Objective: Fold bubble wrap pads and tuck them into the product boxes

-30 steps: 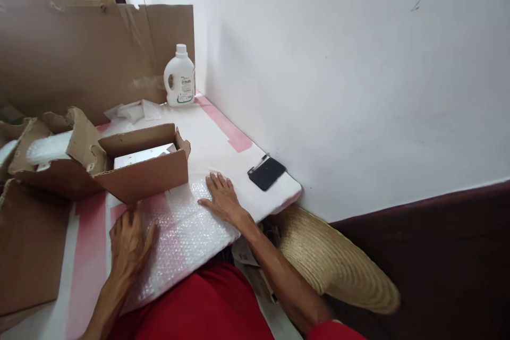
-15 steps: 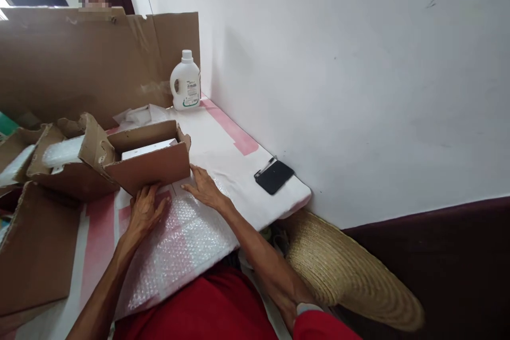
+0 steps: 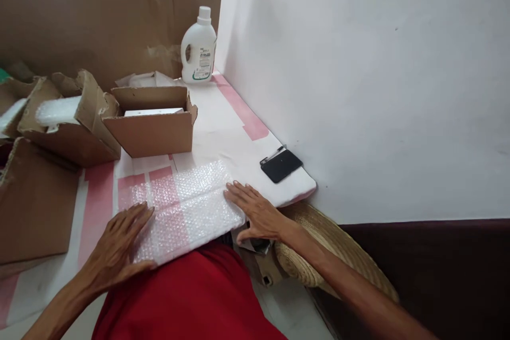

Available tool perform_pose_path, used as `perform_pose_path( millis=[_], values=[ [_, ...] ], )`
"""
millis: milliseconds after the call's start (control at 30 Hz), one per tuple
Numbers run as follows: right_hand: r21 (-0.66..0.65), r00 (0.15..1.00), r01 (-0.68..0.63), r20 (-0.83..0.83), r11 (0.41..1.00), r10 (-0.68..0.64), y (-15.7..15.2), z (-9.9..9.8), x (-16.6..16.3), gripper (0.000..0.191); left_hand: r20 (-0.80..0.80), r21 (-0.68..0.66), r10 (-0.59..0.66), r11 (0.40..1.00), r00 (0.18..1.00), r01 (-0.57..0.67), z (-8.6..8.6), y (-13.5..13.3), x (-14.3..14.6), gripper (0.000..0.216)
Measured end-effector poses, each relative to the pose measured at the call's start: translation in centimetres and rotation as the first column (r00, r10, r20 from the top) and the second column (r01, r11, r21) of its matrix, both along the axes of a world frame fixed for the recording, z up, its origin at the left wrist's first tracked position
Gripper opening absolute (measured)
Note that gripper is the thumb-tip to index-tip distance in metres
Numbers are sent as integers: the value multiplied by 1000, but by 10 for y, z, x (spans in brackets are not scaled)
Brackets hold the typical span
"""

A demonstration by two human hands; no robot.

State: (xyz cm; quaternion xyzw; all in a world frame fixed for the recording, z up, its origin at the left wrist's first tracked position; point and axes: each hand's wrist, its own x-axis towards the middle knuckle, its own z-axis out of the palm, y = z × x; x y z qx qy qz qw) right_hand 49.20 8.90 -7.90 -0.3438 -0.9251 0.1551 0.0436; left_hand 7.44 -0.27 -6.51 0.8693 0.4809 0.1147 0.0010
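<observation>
A sheet of clear bubble wrap (image 3: 187,207) lies flat along the table's front edge, with a crease running across it. My left hand (image 3: 121,241) rests on its left end, fingers stretched and thumb apart. At the right end, my right hand (image 3: 255,212) touches the sheet with its fingers extended and its thumb below the table edge. Neither hand grips anything. Just behind the sheet stands an open cardboard box (image 3: 155,135) with a flat white item (image 3: 153,112) inside; only the item's top shows.
More cardboard boxes (image 3: 91,133) stand at the left, one holding bubble-wrapped pieces (image 3: 58,110). A white jug (image 3: 199,53) stands at the back by the wall. A black flat object (image 3: 281,166) lies near the right edge. A woven straw hat (image 3: 338,244) hangs below the table.
Both hands have left the front of the cardboard box and come back toward me, spreading apart to the bubble wrap's two ends. The view has tilted down.
</observation>
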Motion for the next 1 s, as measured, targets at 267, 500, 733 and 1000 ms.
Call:
perform_pose_path(
  millis=[267,500,733,1000],
  values=[
    [178,998,-22,54,984,12,-23,-30,11,74,14,25,-56,998,998,56,-17,-45,-21,71],
    [28,983,-19,-181,999,24,-10,-17,22,51,371,-227,175,969,912,-94,-10,-56,-45,50],
    [-109,803,209,-548,972,-234,-5,-27,6,20,507,-274,437,899,743,-341,-2,-45,-29,21],
    [-170,593,557,-603,813,-533,-16,-35,-23,22,524,-436,759,629,387,-643,-5,-50,-10,46]
  ],
)
